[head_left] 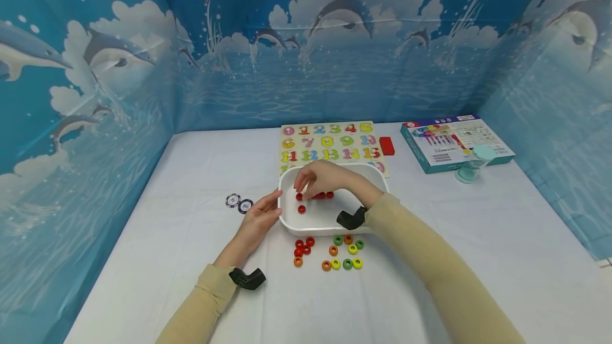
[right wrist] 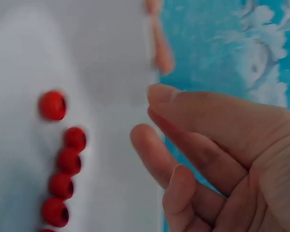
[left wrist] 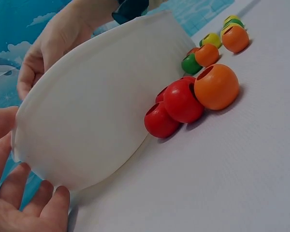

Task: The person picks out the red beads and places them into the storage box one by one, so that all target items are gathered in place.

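Observation:
A white tub (head_left: pixel 315 220) stands before me with several red beads (head_left: pixel 302 209) inside it. Over its interior hangs my right hand (head_left: pixel 322 177), fingers loosely bent. Between thumb and fingertips the right wrist view shows a gap with no bead in it. Beside that hand, a row of red beads (right wrist: pixel 69 161) lies on the tub floor, with one single bead (right wrist: pixel 53 105) apart from it. My left hand (head_left: pixel 260 218) touches the tub's left end, its thumb by the rim and its fingertips (left wrist: pixel 62 193) against the outer wall.
In front of the tub lie loose red beads (head_left: pixel 298 252) and orange, yellow and green beads (head_left: pixel 347 264). Poker chips (head_left: pixel 232 200) are at left. Behind are a number board (head_left: pixel 327 142), a red block (head_left: pixel 387 146), a flat box (head_left: pixel 454 142) and a sand timer (head_left: pixel 473 165).

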Demonstrator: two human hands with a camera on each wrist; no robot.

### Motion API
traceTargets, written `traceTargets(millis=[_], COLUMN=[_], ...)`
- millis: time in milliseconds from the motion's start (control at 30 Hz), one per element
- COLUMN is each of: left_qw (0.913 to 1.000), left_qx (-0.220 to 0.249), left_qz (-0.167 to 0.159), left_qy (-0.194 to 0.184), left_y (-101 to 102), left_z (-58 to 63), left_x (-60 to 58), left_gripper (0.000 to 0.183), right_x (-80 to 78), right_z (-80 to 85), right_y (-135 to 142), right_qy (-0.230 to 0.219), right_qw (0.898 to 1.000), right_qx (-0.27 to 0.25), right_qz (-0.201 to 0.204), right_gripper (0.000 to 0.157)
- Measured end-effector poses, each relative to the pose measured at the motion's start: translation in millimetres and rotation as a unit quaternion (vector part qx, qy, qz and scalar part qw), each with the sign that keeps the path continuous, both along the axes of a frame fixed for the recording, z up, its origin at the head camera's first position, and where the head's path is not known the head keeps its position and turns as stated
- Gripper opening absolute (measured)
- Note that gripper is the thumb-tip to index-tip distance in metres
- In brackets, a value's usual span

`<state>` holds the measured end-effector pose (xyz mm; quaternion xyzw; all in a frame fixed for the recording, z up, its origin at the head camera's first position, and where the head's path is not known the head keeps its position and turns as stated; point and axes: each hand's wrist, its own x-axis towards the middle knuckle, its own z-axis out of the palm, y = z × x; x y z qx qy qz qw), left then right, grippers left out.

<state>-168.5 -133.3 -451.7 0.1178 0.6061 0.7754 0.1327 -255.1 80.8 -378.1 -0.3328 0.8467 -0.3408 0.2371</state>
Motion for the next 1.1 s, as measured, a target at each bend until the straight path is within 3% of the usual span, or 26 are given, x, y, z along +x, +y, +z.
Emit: traceTargets(millis=[133,233,433,600,733,833,967,1100], left_qw=[1.0000,0.9999,1.0000,0.9995,0.9991,0.9993,0.9995,0.9994], left_qx=[0.000,-0.001,-0.001,0.025,0.035,0.029,0.022,0.028], left_qz=[0.005,0.007,0.008,0.005,0.011,0.015,0.018,0.011], left_qy=[-0.006,-0.009,-0.005,-0.018,-0.023,-0.016,-0.012,-0.015], left_y=[0.6,0.5,-0.6,-1.9,-3.0,-3.8,-4.1,-3.3], left_z=[-0.1,-0.2,-2.4,-11.0,-17.0,-18.8,-19.2,-18.4], left_x=[0.2,0.3,-1.6,-6.5,-9.4,-9.9,-9.5,-9.1], left_gripper=[0.050,0.050,0.048,0.048,0.049,0.050,0.051,0.050], right_x=[22.6,45.9,89.6,114.8,127.8,134.6,137.7,136.5], right_z=[16.4,19.5,4.4,-18.3,-36.4,-48.6,-63.2,-72.7], right_y=[10.5,14.8,16.8,18.6,19.2,19.0,17.6,16.7], right_qy=[0.021,0.033,0.022,0.009,0.020,0.065,0.132,0.164], right_qw=[0.999,0.996,0.991,0.989,0.991,0.993,0.987,0.980], right_qx=[-0.042,-0.082,-0.129,-0.139,-0.125,-0.101,-0.091,-0.100], right_qz=[0.022,0.033,0.026,0.042,0.038,0.014,-0.019,-0.052], right_gripper=[0.018,0.016,0.018,0.022,0.024,0.025,0.025,0.026])
